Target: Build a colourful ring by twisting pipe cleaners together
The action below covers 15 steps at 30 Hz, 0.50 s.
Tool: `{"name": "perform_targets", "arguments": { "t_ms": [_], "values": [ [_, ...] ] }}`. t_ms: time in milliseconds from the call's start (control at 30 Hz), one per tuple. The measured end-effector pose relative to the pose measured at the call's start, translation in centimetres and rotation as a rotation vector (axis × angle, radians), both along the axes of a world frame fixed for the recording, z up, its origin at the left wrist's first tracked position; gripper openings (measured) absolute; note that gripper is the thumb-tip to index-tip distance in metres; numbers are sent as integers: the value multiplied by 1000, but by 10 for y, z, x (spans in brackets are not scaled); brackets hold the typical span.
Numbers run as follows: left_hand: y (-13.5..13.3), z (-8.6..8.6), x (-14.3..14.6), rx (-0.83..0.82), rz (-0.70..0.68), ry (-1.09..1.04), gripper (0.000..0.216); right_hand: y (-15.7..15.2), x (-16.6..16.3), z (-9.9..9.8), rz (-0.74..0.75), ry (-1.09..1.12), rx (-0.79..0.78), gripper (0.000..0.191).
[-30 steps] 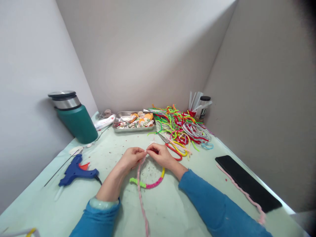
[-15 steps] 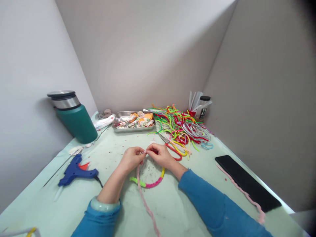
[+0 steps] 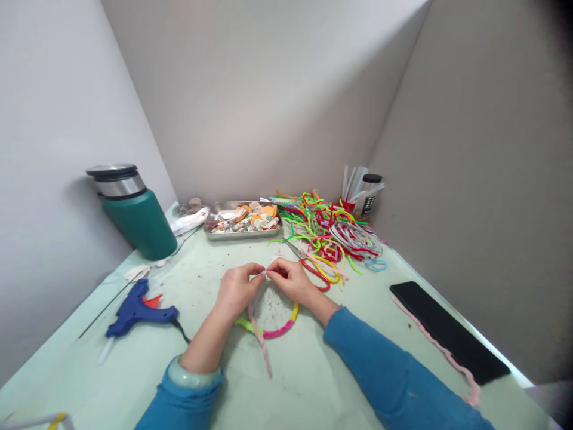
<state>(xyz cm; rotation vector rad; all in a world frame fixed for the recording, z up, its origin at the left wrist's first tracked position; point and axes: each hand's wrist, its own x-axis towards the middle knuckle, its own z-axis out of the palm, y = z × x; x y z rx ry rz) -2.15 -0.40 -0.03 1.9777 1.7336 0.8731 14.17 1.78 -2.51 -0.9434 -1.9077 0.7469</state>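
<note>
My left hand (image 3: 237, 289) and my right hand (image 3: 289, 279) meet above the table, fingertips pinched together. Between them is the end of a pink pipe cleaner (image 3: 260, 337), whose loose tail hangs below my left hand. A ring of pipe cleaner wrapped in lime green, magenta and yellow (image 3: 280, 331) curves beneath both hands. Its upper part is hidden behind my fingers, and my right hand appears closed on it there, at the pink end. Close to my right hand lie scissors (image 3: 319, 276) with red and yellow handles.
A blue glue gun (image 3: 138, 309) and a green bottle (image 3: 138, 221) are at left. At the back, a metal tray (image 3: 242, 236) holds round pieces beside a pile of pipe cleaners (image 3: 308, 218). A black phone-like slab (image 3: 447, 328) lies right with a pink pipe cleaner along it.
The pink pipe cleaner's tail has drawn up and is much shorter below my left hand. My left hand has shifted slightly; my right hand stays nearly in place.
</note>
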Motion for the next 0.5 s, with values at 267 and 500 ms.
{"name": "perform_targets", "arguments": {
  "t_ms": [267,500],
  "values": [
    [1,-2,0,221,-39,50,26,2,-1,-2,28,45,-7,9],
    [1,3,-3,317,-7,9,18,-1,-1,1,26,33,-7,12]
  ]
}}
